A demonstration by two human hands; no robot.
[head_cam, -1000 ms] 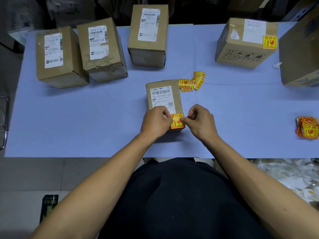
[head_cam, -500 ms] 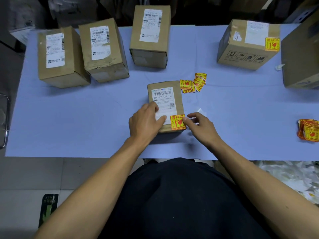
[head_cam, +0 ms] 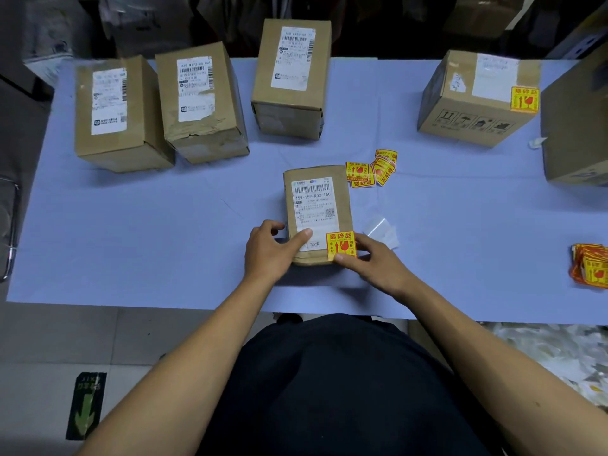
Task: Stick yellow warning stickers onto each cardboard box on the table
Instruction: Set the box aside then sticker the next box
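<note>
Parcel under work: small flat brown cardboard box (head_cam: 317,213) with a white shipping label, lying near the front middle of the lilac-covered bench (head_cam: 131,225). Square yellow warning sticker with red print (head_cam: 341,244) sits on the box top at its near right corner, beside the label.

Left hand (head_cam: 271,253) is laid against the box's near left side, palm down, forearm angled in from the lower left. Thumb lies across the label's lower part; fingers curl at the left edge. This grip steadies the box and encloses nothing.

Right hand (head_cam: 373,261) comes in from the lower right, wrist low over the bench. Thumb tip presses the sticker's near edge; fingers rest along the box's right side. Grip is loose, pinching only that corner.

Clear backing slip (head_cam: 381,230) lies on the bench just right of the box. Loose yellow stickers (head_cam: 370,171) lie just beyond the box's far right corner; a stack of yellow stickers (head_cam: 590,264) sits at the right edge.

Three tall brown cardboard boxes (head_cam: 200,103) with labels stand at the far left and middle. Brown cardboard carton at far right (head_cam: 477,100) bears a yellow sticker.
</note>
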